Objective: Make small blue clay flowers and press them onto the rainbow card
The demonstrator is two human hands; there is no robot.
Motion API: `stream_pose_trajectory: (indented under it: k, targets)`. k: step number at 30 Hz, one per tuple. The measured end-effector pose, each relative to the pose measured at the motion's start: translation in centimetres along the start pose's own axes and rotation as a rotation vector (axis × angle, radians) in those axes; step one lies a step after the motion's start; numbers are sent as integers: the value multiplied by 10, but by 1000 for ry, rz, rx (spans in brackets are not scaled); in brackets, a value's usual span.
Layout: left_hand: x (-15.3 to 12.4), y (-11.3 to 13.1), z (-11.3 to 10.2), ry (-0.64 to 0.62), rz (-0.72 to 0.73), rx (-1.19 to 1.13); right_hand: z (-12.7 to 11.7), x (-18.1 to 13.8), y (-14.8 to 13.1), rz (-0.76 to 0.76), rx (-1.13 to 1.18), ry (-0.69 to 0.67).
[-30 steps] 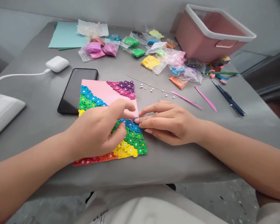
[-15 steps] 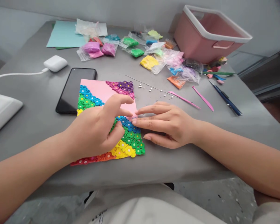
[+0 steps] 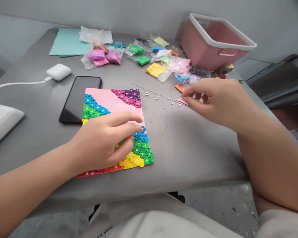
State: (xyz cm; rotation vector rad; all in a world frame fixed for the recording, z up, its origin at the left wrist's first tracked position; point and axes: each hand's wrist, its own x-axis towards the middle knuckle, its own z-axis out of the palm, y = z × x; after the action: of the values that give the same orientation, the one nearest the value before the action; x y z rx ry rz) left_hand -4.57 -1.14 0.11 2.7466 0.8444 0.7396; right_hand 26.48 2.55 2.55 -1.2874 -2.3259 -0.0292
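My left hand [image 3: 105, 138] lies over a pink card [image 3: 100, 96] covered in bands of small clay flowers. Its fingers are apart and slightly curled, with the index and middle fingertips near the blue flowers [image 3: 141, 135] at the card's right side. My right hand [image 3: 218, 100] is raised off to the right, thumb and index tips close together in a pinch; whatever is between them, if anything, I cannot make out. Just by those fingertips lie a pink modelling tool [image 3: 181, 101], partly hidden by the hand, a thin metal rod [image 3: 149, 90] and several tiny white balls [image 3: 157, 97].
A black phone [image 3: 73, 99] sits partly under the card. Bags of coloured clay [image 3: 156, 70] spread along the back, beside blue paper sheets [image 3: 68, 41] and a pink bin [image 3: 201, 46]. At left are a white earbud case [image 3: 59, 71] and its cable [image 3: 17, 80].
My right hand has left the card's right edge and moved up and right to the pink tool. My left hand stays on the card, its fingers now lowered and turned. The view has shifted slightly.
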Motion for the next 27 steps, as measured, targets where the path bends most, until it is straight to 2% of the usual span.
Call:
stream_pose_trajectory:
  k: [2,4,7,9,12,14,16,22,27]
  targets:
    - [-1,1,1,-24,14,43,-7,-2,24,62,-33,-129]
    - [-1,2,1,-38,14,89,-8,-5,41,62,-26,-199]
    - [0,3,3,-62,34,136,-9,-7,51,84,-58,-297]
    - [0,2,4,-71,63,167,-13,-5,50,196,-188,-373]
    - [0,1,5,-61,131,221,-25,1,49,469,-477,-524]
    - [1,1,5,-57,157,254,-31,5,52,599,-546,-664]
    - [2,2,4,-66,171,284,-34,7,57,643,-524,-764]
    - [3,5,2,-62,169,290,-26,10,56,676,-562,-803]
    - [3,9,-5,-87,91,203,-15,13,47,615,-636,-779]
